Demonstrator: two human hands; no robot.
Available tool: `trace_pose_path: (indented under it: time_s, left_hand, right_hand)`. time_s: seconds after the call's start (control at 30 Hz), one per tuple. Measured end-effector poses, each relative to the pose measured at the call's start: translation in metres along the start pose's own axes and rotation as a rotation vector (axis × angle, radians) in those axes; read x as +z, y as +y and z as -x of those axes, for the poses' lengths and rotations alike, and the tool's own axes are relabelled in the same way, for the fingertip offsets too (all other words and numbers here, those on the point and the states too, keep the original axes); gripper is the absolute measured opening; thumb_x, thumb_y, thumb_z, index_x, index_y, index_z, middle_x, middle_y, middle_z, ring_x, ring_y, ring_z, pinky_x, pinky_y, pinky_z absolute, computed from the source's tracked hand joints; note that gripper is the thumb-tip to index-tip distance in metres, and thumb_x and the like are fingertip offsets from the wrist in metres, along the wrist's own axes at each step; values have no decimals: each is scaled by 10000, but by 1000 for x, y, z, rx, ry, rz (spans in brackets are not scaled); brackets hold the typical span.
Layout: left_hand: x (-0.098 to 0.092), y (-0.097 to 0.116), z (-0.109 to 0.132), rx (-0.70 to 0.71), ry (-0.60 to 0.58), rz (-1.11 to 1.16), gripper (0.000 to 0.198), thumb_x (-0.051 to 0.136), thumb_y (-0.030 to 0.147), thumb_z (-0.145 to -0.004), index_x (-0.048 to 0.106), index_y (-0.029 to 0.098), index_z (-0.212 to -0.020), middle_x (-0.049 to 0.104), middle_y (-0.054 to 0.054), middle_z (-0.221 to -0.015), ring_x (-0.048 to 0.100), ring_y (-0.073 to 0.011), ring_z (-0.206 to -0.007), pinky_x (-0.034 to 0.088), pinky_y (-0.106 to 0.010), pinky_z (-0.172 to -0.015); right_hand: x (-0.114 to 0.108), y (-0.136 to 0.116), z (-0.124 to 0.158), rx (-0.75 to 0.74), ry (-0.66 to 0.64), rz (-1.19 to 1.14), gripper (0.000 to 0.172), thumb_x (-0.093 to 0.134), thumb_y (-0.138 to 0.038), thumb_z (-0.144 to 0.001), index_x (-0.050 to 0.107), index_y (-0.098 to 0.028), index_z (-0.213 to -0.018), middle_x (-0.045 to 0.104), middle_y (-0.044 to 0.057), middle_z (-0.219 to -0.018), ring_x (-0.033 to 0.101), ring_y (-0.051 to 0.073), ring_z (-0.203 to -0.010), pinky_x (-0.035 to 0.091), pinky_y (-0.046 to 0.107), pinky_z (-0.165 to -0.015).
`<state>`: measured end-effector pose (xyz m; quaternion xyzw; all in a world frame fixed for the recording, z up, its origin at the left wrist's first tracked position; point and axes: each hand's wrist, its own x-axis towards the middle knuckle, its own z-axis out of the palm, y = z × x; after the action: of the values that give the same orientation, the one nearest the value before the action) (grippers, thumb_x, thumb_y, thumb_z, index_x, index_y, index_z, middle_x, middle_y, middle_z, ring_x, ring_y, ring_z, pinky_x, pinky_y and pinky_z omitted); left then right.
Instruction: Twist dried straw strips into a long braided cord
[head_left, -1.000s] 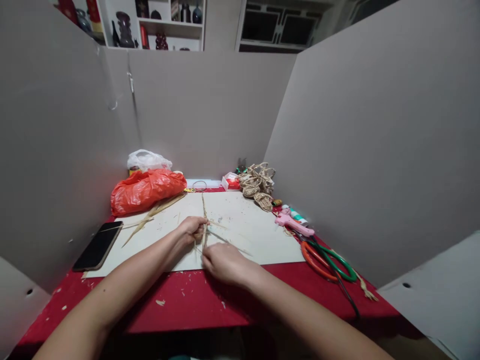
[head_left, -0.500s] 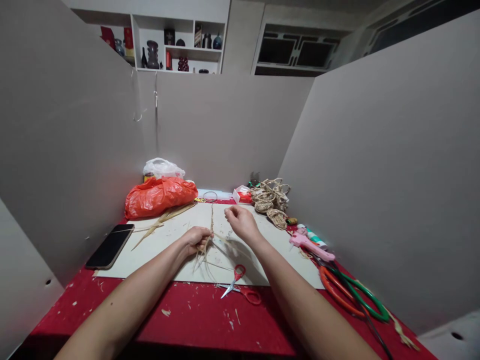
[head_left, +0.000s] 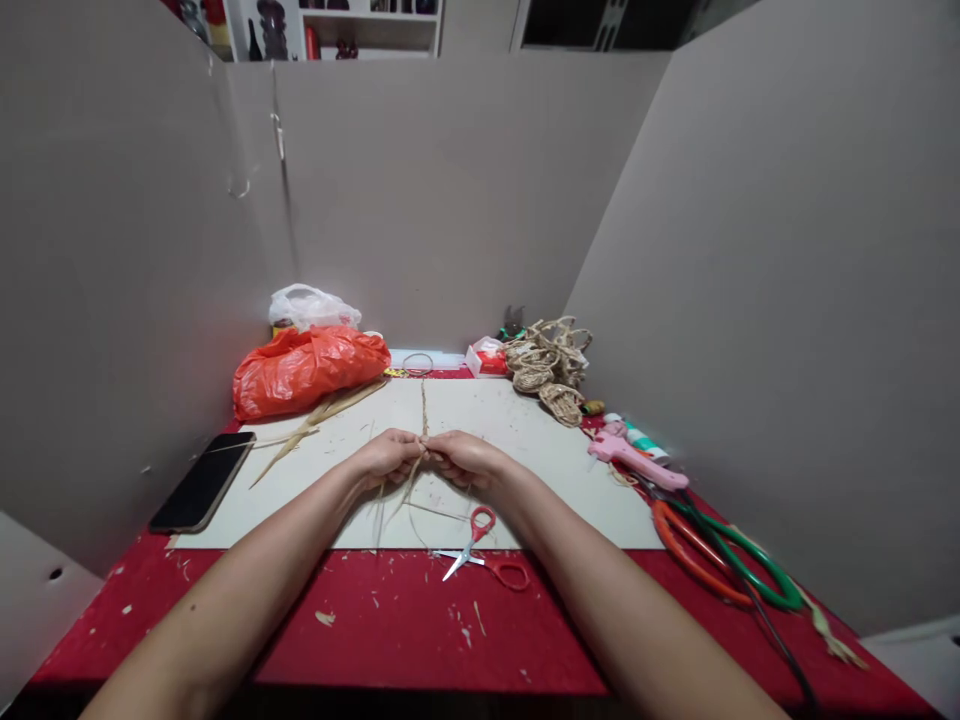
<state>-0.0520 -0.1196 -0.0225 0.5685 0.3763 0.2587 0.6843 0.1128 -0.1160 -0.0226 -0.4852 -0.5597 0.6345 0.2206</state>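
A thin straw-coloured braid (head_left: 425, 405) runs up the middle of the white board (head_left: 315, 515) towards a wire ring (head_left: 418, 364) at the back. At the braid's lower end my left hand (head_left: 391, 455) is closed, pinching the strands. My right hand (head_left: 463, 457) meets it from the other side, its fingertips also closed on the braid. Loose fibre strands (head_left: 411, 485) fan out below both hands. Red-handled scissors (head_left: 480, 550) lie with blades apart across the board's front edge, nearer my right forearm.
An orange plastic bag (head_left: 311, 370) and a phone (head_left: 202, 482) lie left. Coils of twisted rope (head_left: 551, 365) sit back right. A pink glue gun (head_left: 637, 462) and large orange-and-green-handled tools (head_left: 701, 555) line the right edge. Grey panels (head_left: 442, 200) enclose the red-covered table (head_left: 390, 630).
My right hand has come down and left from above the board to the braid, and its fingers now pinch there beside my left hand. The head view has tilted downward.
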Motion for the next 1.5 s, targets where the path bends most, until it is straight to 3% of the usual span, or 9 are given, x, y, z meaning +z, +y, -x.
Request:
trace_pose_path:
  time_s: [0.3, 0.57, 0.7, 0.83, 0.87, 1.0, 1.03, 1.2, 1.5]
  left_hand:
    - [-6, 7, 8, 184, 232, -626, 191, 466, 263, -749, 524, 139, -616, 398, 44, -504, 327, -68, -452, 249, -212, -475]
    - [32, -4, 20, 302, 458, -1036, 136, 508, 233, -745, 593, 181, -837, 500, -36, -586, 473, -190, -598, 307, -272, -620]
    - [48, -4, 30, 289, 353, -1047, 20, 559, 179, -678, 559, 183, -658, 456, -31, -533, 440, -178, -546, 294, -275, -595]
    - [40, 13, 42, 274, 142, -981, 188, 549, 203, -684, 499, 179, -505, 458, -8, -480, 363, -117, -466, 259, -252, -519]
    - [35, 18, 43, 258, 172, -951, 212, 526, 226, -708, 498, 174, -504, 457, 0, -468, 362, -111, -460, 258, -245, -510]
    - [15, 29, 31, 345, 689, -740, 184, 460, 250, -760, 536, 157, -622, 519, 1, -569, 435, -107, -554, 304, -215, -555]
    - [14, 27, 25, 348, 723, -669, 148, 463, 230, -753, 549, 152, -661, 537, -3, -612, 450, -104, -580, 317, -208, -571]
    - [25, 2, -3, 139, 439, -419, 270, 385, 241, -807, 556, 127, -632, 483, 6, -500, 386, -82, -432, 294, -209, -472]
    - [16, -8, -3, 216, 358, -423, 206, 466, 210, -736, 607, 107, -627, 488, 15, -523, 354, -64, -479, 253, -197, -484]
  right_hand:
    - [13, 2, 2, -3, 115, -197, 253, 471, -255, -781, 395, -179, -553, 230, -104, -343, 140, 28, -298, 80, 176, -323]
    - [22, 4, 2, -13, 186, -327, 279, 500, -230, -772, 341, -190, -546, 256, -99, -346, 158, 24, -307, 101, 164, -316]
    - [17, 3, 4, 29, 100, -371, 236, 456, -187, -788, 376, -180, -566, 226, -103, -358, 138, 29, -321, 107, 155, -311]
    - [8, -3, 11, 37, 10, -400, 167, 444, -183, -797, 423, -167, -632, 193, -114, -410, 116, 29, -340, 113, 140, -315]
    - [6, -4, 12, 33, -4, -403, 158, 442, -189, -797, 423, -169, -641, 190, -114, -419, 113, 31, -344, 113, 138, -316]
    - [2, -3, 13, -1, -42, -378, 115, 453, -193, -774, 430, -166, -664, 198, -109, -440, 123, 33, -359, 115, 136, -327]
    - [2, -2, 12, -10, -51, -363, 114, 459, -191, -765, 428, -165, -658, 204, -107, -445, 129, 32, -362, 117, 137, -332]
    - [-1, 0, 10, -44, -87, -232, 140, 490, -245, -741, 453, -149, -646, 231, -102, -457, 126, 29, -376, 92, 149, -349]
    - [-6, -4, 19, -109, 61, 167, 138, 557, -253, -703, 538, -143, -621, 293, -93, -400, 199, 47, -362, 136, 209, -385]
